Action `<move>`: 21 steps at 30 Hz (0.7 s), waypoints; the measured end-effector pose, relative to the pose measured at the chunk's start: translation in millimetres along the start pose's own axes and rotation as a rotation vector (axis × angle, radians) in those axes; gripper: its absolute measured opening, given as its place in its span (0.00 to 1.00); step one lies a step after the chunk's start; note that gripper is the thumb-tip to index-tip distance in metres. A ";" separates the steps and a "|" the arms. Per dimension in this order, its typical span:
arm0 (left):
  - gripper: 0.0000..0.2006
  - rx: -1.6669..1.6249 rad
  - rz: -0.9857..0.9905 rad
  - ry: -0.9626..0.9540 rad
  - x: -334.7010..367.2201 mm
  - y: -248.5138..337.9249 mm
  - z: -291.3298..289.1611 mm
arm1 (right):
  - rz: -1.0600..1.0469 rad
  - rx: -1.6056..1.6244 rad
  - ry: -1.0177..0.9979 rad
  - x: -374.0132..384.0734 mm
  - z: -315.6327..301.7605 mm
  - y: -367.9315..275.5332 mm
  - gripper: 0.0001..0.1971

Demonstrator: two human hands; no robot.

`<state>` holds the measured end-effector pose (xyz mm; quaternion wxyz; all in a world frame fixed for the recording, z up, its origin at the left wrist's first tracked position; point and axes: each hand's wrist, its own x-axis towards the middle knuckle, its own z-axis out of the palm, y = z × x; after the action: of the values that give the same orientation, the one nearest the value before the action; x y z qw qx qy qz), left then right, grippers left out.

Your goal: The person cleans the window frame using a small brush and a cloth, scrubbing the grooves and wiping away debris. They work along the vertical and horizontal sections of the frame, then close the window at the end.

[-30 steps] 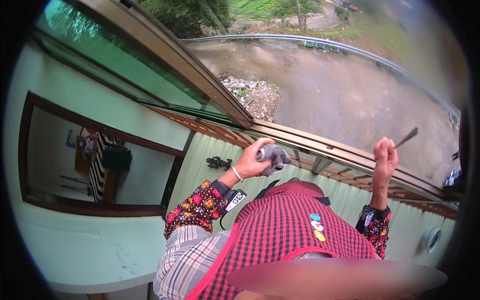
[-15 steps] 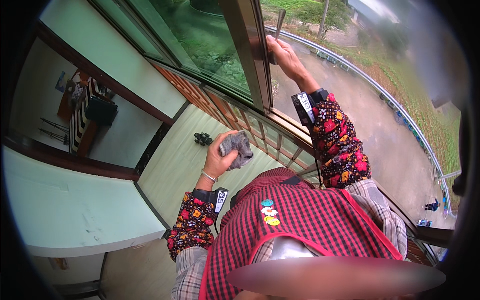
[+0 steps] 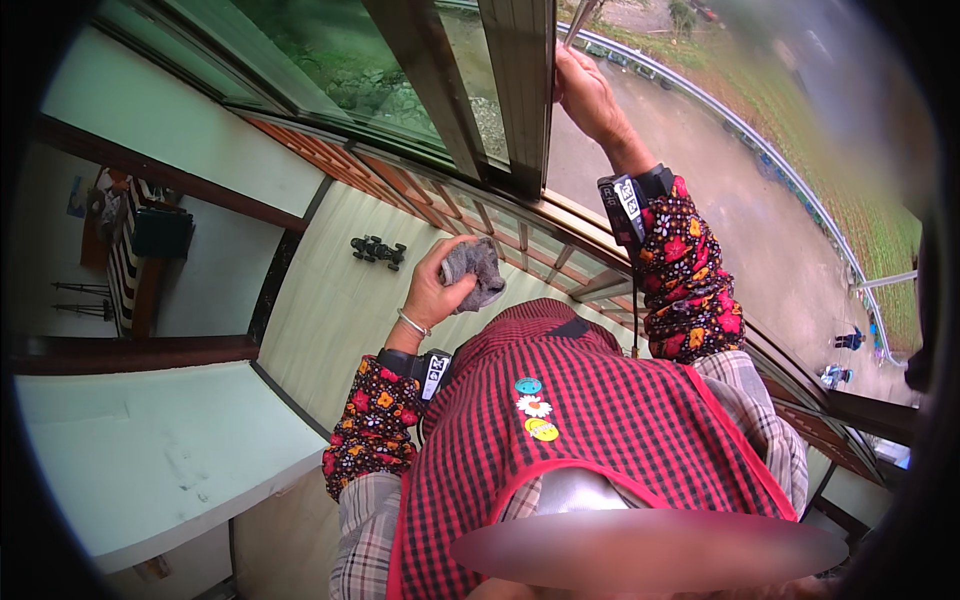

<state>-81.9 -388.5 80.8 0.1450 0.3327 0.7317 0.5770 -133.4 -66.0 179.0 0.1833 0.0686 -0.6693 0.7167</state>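
My left hand (image 3: 437, 291) is closed around a crumpled grey cloth (image 3: 474, 275), held in front of the apron and clear of the window. My right arm reaches up through the window opening. There my right hand (image 3: 592, 98) is at the outer edge of the brown sliding window frame (image 3: 522, 95), its fingers partly hidden behind that edge. A slim, shiny brownish handle (image 3: 578, 22) sticks up from the right hand's fingers; the rest of that tool is out of sight. Flowered sleeves cover both forearms, and a small device is strapped at each wrist.
Below the window runs a slatted railing (image 3: 470, 205). A dark toy car (image 3: 377, 252) lies on the pale floor (image 3: 318, 300). At lower left juts a white ledge (image 3: 170, 450). Outside are a paved road (image 3: 690, 160), a guardrail (image 3: 745, 135) and people far off.
The window frame's uprights, overlapping before, now stand apart with a strip of glass between them. My right hand stays at the frame's edge; my left still holds the cloth. The view has shifted.
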 end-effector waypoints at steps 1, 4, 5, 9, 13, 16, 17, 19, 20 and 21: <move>0.23 0.001 0.000 -0.021 1.1 -0.2 1.5 | 0.006 0.017 0.033 -9.9 -5.0 -2.6 0.21; 0.23 0.020 0.019 -0.064 4.6 -1.1 6.4 | -0.031 -0.070 0.052 -34.8 -23.5 -15.1 0.20; 0.22 0.036 0.039 -0.076 5.2 -2.1 8.1 | -0.151 -0.297 0.167 -46.5 -25.3 -14.1 0.20; 0.24 0.073 0.051 -0.155 9.3 -10.1 17.7 | 0.014 0.042 0.183 -77.8 -58.5 -20.1 0.19; 0.24 -0.011 0.030 -0.244 16.5 -12.2 30.8 | 0.103 0.045 0.303 -109.0 -80.7 -31.9 0.22; 0.23 0.029 0.166 -0.221 28.9 -4.2 50.5 | 0.118 0.039 0.316 -126.6 -82.7 -49.6 0.21; 0.23 0.071 0.280 -0.192 35.0 1.8 59.3 | 0.077 0.081 0.334 -132.6 -82.3 -59.5 0.21; 0.26 0.190 0.411 -0.215 47.8 8.8 83.7 | -0.006 0.237 0.320 -141.0 -81.3 -67.9 0.19; 0.27 0.228 0.485 -0.212 60.2 7.2 103.7 | 0.022 0.142 0.382 -143.8 -81.8 -70.3 0.20; 0.28 0.251 0.543 -0.191 70.7 5.7 126.0 | 0.000 0.077 0.373 -146.4 -82.5 -69.9 0.20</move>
<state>-57.0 -247.4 61.5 0.0115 0.5839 0.6646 0.4660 38.7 -7.2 186.2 0.3012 -0.0585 -0.5959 0.7421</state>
